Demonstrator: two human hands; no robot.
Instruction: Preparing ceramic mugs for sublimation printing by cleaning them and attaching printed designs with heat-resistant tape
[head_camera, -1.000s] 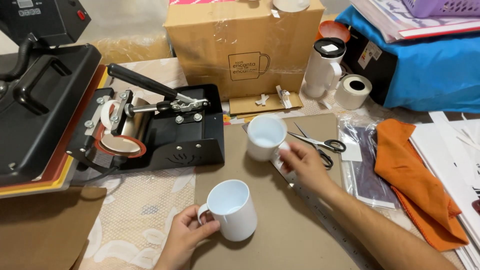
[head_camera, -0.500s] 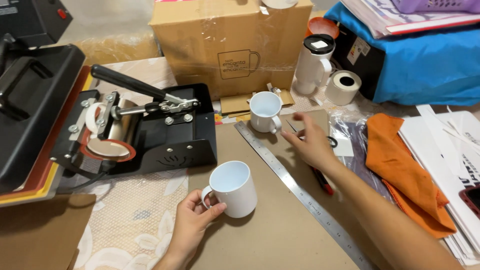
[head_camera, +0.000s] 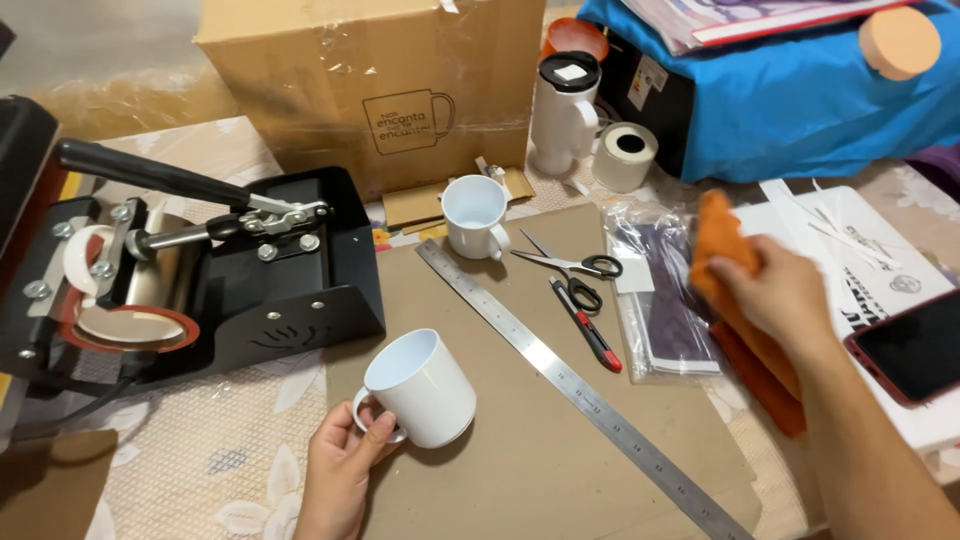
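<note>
A big cardboard box (head_camera: 370, 85) stands at the back of the table, with a blue cloth-covered bulk (head_camera: 790, 100) to its right. In front of the box on the left sits a black mug heat press (head_camera: 200, 280), its handle lying across and a mug apparently already clamped in its barrel, though the view into it is partial. A brown card sheet (head_camera: 520, 440) covers the middle of the table, and a long steel ruler (head_camera: 570, 380) lies slantwise across it. The left hand (head_camera: 340, 470) grips the handle of a blank white mug (head_camera: 420, 388), tilted on the card near the press. The right hand (head_camera: 780, 295) closes on an orange cloth (head_camera: 725, 250) well to the right, beside a clear plastic sleeve (head_camera: 660, 310). A second white mug (head_camera: 475, 215) stands upright by the box, with scissors (head_camera: 570, 265) and a red-tipped cutter (head_camera: 590, 335) next to it. Judging by this, the held mug is bare and unwrapped, so pressing it lies ahead
</note>
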